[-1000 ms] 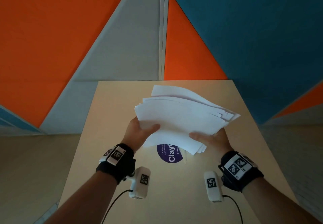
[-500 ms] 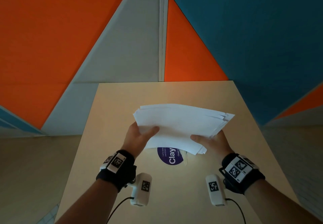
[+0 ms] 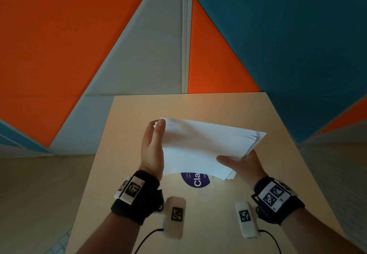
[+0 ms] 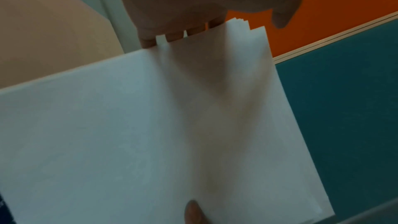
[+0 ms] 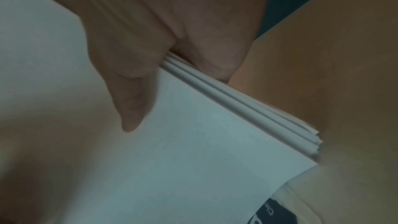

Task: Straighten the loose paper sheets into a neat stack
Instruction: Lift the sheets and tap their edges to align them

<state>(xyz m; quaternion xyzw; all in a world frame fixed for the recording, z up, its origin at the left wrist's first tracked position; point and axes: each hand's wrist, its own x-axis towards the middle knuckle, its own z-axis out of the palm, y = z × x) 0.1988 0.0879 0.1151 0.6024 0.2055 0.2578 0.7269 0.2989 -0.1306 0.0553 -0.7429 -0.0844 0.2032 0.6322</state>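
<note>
Paper sheets (image 3: 206, 146) sit between my two hands, lifted off the table (image 3: 288, 174) and tilted, the white bundle spread from the far left corner down toward my right wrist. My left hand (image 3: 152, 147) stands on edge against the bundle's left side, palm flat to the paper edges, fingers straight and reaching to the far corner; from the left wrist view the fingertips (image 4: 174, 36) show past the sheet edges, which step unevenly there. My right hand (image 3: 241, 165) pinches the near right corner: the thumb (image 5: 129, 105) lies on top of the upper sheet and the other fingers go underneath, so that hand is clamped on the paper. In the right wrist view the sheet edges beside the thumb lie in several offset layers, not flush. The far right corner in the head view also shows fanned edges. Below the bundle's near edge a dark blue round sticker (image 3: 195, 181) with white lettering lies on the tan table, partly hidden by the paper. Behind the table rise wall panels (image 3: 59, 35) in orange, grey and teal.
</note>
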